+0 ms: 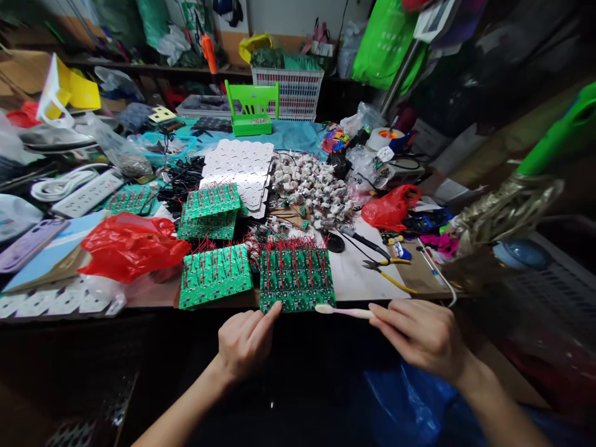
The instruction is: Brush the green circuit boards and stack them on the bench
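Pink-and-white toothbrush (349,311) sits in the right grip (421,334) (pinched closed).

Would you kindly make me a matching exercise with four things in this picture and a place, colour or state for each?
1. Toothbrush
2. Left hand
3. Cutters
4. Power strip

A. Yellow-handled
B. Beside a coiled white cable
C. Held in the right hand
D. One finger at a green circuit board's near edge

Pairs: 1-C, 2-D, 3-A, 4-B
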Tool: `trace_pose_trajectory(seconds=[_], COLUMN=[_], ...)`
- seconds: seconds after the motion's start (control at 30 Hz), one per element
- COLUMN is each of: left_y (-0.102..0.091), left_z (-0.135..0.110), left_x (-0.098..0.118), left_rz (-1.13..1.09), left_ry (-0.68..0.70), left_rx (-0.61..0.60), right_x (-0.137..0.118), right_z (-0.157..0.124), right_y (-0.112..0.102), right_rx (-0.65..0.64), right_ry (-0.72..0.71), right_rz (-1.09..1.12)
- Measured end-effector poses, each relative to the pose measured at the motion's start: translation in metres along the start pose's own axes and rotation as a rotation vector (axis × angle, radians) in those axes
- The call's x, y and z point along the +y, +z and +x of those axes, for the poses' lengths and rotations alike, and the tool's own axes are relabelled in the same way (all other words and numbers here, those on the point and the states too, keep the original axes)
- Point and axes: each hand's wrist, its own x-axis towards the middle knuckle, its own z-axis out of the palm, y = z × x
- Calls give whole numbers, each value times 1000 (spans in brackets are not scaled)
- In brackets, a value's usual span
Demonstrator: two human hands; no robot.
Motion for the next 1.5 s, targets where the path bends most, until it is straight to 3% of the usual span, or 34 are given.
trace_pose_trajectory(seconds=[0.1, 0.27, 0.4, 0.5, 0.6, 0.7, 0.77, 0.87, 0.97, 1.07, 1.17, 1.23, 1.33, 1.4, 1.47, 1.5], left_y=[0, -4, -20, -33, -40, -43, -44, -41, -32, -24, -26, -34, -46, -47, -39, -32], left_z=[0, 4, 21, 50, 89, 122, 133, 130, 109, 86, 77, 75, 62, 44, 20, 9], left_x=[-3, -3, -4, -20, -57, -109, -146, -196, -230, -246, -235, -208, -137, -80, -29, -9], left_rz=[7, 39, 102, 140, 178, 244, 323, 435, 477, 466, 479, 488, 375, 193, 60, 14], left_ry=[22, 46, 104, 175, 203, 110, 83, -27, -220, -313, -353, -332, -113, 91, 205, 193], left_rx=[1, -11, -55, -20, 93, 212, 280, 332, 102, -116, -135, -68, 74, 61, 46, 36], right_x=[5, 31, 36, 29, 19, 12, 7, 0, -8, -14, -15, -13, -9, -10, -14, -17], right_z=[6, 41, 55, 52, 43, 33, 29, 28, 33, 43, 54, 59, 65, 67, 69, 70], right_y=[10, 35, 43, 39, 33, 32, 36, 45, 54, 59, 59, 57, 52, 46, 42, 40], right_rx=[56, 143, 248, 357, 435, 462, 438, 377, 334, 304, 273, 248, 173, 102, 33, 3], right_ry=[-19, 27, 129, 201, 267, 325, 333, 307, 277, 251, 218, 174, 75, 12, -43, -67], right_rz=[-154, -340, -203, -28, 22, 71, 111, 172, 244, 305, 312, 290, 241, 209, 187, 178])
